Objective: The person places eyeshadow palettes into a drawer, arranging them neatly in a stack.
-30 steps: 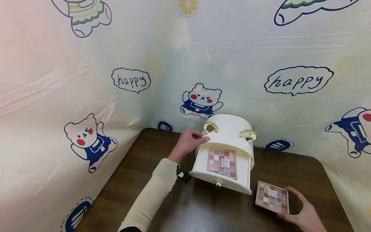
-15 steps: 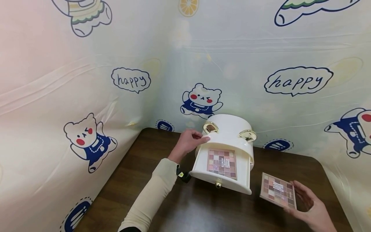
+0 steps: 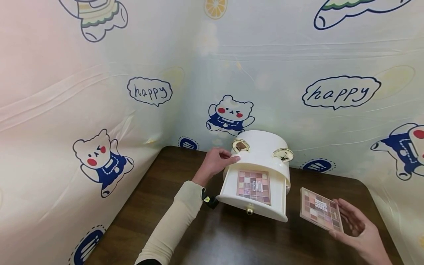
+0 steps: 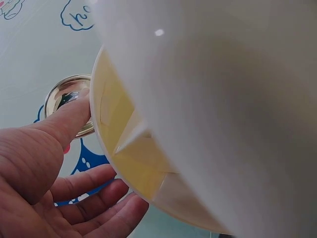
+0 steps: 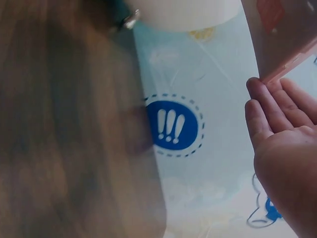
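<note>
My left hand (image 3: 215,162) holds the left side of a rounded white storage box (image 3: 265,141), thumb on top near a gold-rimmed ear (image 3: 240,145). In the left wrist view, the fingers of that hand (image 4: 29,163) lie against the box's edge. The box's drawer (image 3: 232,201) is pulled out, and an eyeshadow palette (image 3: 253,187) marked BACK lies flat in it. To the right of the drawer, my right hand (image 3: 362,232) grips a second eyeshadow palette (image 3: 321,211) by its right edge, tilted above the table. The right wrist view catches only part of this palette (image 5: 292,62).
The dark wooden table (image 3: 238,243) extends in front of the box and to both sides. A patterned cloth backdrop (image 3: 271,66) stands close behind the box and at the left. From the drawer front sticks out a gold knob (image 3: 249,211).
My right hand has raised the second palette off the table and shifted it slightly right and away from me, tilting it. The left hand, box and drawer have stayed put.
</note>
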`<state>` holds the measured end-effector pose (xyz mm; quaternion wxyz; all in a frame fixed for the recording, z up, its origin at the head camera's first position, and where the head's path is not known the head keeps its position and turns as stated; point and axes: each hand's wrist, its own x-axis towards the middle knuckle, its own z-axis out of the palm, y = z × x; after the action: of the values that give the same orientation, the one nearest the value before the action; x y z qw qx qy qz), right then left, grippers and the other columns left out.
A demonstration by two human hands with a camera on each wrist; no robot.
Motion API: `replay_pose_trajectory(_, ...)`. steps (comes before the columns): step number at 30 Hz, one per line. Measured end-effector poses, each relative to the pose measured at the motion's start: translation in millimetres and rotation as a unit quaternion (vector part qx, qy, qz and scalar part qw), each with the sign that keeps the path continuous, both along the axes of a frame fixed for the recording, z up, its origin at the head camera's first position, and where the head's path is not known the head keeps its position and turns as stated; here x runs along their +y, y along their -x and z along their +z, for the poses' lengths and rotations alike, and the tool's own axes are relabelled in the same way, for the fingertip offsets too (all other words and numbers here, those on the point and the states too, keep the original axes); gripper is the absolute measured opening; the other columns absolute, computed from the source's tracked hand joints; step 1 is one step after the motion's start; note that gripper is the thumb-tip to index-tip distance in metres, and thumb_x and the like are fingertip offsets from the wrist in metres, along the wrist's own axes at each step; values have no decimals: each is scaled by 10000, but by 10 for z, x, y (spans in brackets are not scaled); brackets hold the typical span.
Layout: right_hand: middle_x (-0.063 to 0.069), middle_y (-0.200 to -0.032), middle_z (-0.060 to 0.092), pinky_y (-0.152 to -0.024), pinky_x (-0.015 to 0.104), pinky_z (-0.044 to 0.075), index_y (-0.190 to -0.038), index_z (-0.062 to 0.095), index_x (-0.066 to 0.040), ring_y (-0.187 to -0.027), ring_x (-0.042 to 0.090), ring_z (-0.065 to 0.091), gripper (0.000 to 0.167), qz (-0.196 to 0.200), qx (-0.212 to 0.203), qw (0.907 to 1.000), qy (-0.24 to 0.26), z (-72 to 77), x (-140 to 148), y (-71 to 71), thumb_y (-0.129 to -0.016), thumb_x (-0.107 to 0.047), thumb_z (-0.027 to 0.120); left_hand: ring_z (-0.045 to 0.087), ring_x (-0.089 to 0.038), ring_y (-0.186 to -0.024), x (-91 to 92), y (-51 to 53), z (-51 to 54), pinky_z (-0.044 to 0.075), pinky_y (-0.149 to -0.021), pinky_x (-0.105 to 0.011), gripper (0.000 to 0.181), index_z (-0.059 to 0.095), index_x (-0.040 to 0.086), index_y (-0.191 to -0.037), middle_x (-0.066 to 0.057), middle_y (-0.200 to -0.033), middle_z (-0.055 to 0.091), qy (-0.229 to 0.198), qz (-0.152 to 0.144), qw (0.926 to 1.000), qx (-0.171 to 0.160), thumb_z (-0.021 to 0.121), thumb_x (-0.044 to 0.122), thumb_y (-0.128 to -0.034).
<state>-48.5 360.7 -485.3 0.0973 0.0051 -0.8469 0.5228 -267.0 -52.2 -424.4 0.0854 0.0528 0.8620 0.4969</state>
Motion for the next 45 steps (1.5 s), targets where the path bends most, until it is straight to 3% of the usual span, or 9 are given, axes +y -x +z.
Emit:
replay_pose_trajectory(5, -192, -1383, 513, -922, 44, 373, -1535, 368, -73, -1181, -97, 473, 821, -70, -10, 9999, 72, 112, -83, 31, -840, 32, 791, 623, -236, -904, 3, 6, -8, 572, -777, -315, 490, 725, 132, -1111, -13, -1010, 659, -8, 5, 10000, 21, 828, 498, -801)
replay_pose_trajectory(11, -143, -1416, 528, -937, 59, 365, -1530, 401, -122, -1210, -50, 483, 849, 0, 79, 9975, 695, 250, -200, 89, -807, 101, 788, 621, -235, -899, 4, 14, -10, 573, -779, -318, 498, 725, 127, -1113, -19, -1013, 661, -26, -5, 10000, 20, 826, 503, -802)
replay_pose_trajectory(18, -104, -1430, 539, -932, 73, 368, -1519, 425, -124, -1207, -24, 495, 827, -60, 161, 9982, 574, 394, -381, 152, -809, 74, 800, 618, -244, -899, 5, 17, -6, 574, -767, -330, 487, 726, 117, -1096, -33, -1005, 657, -20, -15, 10000, 31, 824, 498, -807)
replay_pose_trajectory(24, -72, -1397, 571, -945, 101, 379, -1487, 457, -60, -1201, 35, 522, 822, 209, 529, 9956, 750, 487, -546, 192, -766, 156, 787, 617, -244, -898, 12, 12, 9, 573, -767, -328, 491, 721, 101, -1110, -42, -1010, 656, -53, -51, 10000, -5, 821, 482, -817)
replay_pose_trajectory(33, 26, -1390, 590, -965, 126, 397, -1461, 472, -19, -1184, 86, 540, 806, 543, 656, 9938, 715, 620, -827, 310, -747, 151, 804, 614, -246, -899, -7, 13, 32, 569, -771, -334, 484, 720, 87, -1102, -49, -1006, 660, -47, -91, 9999, -18, 819, 471, -825)
replay_pose_trajectory(45, 114, -1355, 599, -952, 140, 411, -1433, 515, -59, -1167, 123, 553, 762, 717, 352, 9951, 575, 666, -1167, 432, -756, 4, 858, 611, -244, -907, -14, 13, 31, 566, -773, -332, 489, 719, 83, -1104, -49, -1010, 662, -12, -143, 9999, 37, 813, 476, -829)
